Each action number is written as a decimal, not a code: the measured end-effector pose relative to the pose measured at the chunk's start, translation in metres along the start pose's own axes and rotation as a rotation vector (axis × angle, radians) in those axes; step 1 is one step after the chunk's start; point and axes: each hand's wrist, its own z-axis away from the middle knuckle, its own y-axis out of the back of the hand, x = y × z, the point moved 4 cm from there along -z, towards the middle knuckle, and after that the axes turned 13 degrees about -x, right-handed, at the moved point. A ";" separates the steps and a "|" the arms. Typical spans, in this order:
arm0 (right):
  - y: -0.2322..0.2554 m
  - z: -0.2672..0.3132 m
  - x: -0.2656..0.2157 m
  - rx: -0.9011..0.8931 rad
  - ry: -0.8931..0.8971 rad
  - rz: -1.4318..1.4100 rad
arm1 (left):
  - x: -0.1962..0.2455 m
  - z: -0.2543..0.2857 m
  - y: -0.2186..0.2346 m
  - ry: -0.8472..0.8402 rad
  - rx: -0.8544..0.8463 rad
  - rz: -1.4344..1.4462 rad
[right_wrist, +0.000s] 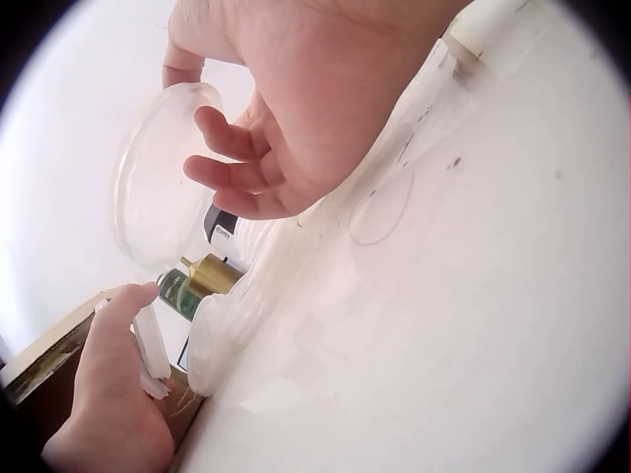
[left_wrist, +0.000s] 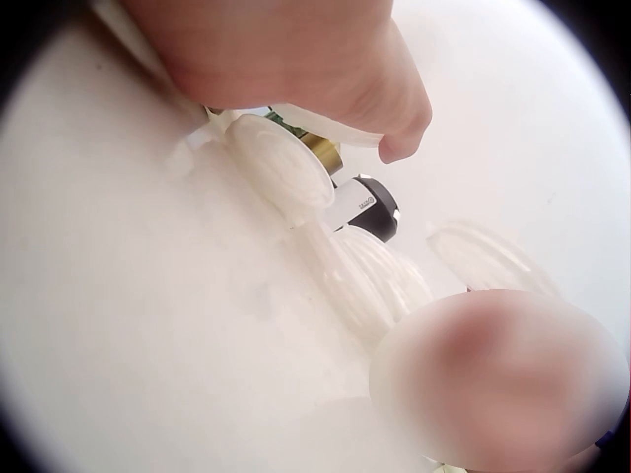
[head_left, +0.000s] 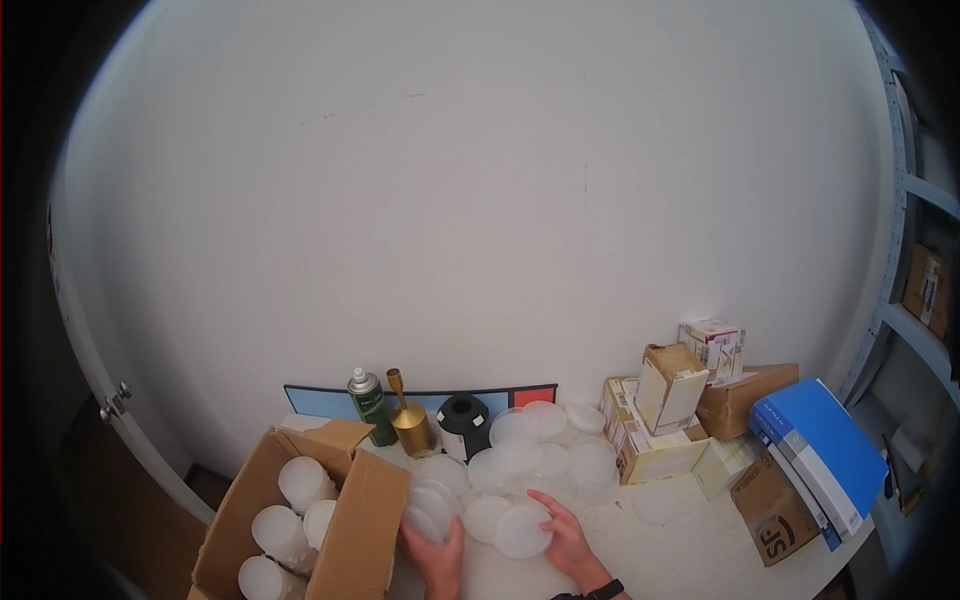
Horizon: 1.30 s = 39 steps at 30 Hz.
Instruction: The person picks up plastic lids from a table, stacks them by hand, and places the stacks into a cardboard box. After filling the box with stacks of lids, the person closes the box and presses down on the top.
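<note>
Lid pinched at its rim by right hand, lifted just above table. Left hand grips lid stack beside box. Likely mid-gathering; next needs lid aligned flat onto stack.

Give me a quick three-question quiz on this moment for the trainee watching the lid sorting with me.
1. True or false: the right hand holds a clear round lid.
2. What stands nearest the green spray can: A) blue folder, B) gold bell-shaped object, C) door handle?
3. What fills the open cardboard box on the left?

Key:
1. True.
2. B, the gold bell-shaped object.
3. Stacks of white round containers.
</note>
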 end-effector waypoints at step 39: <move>-0.008 0.002 0.010 -0.234 -0.188 -0.112 | 0.069 0.009 -0.002 -0.584 -0.688 0.272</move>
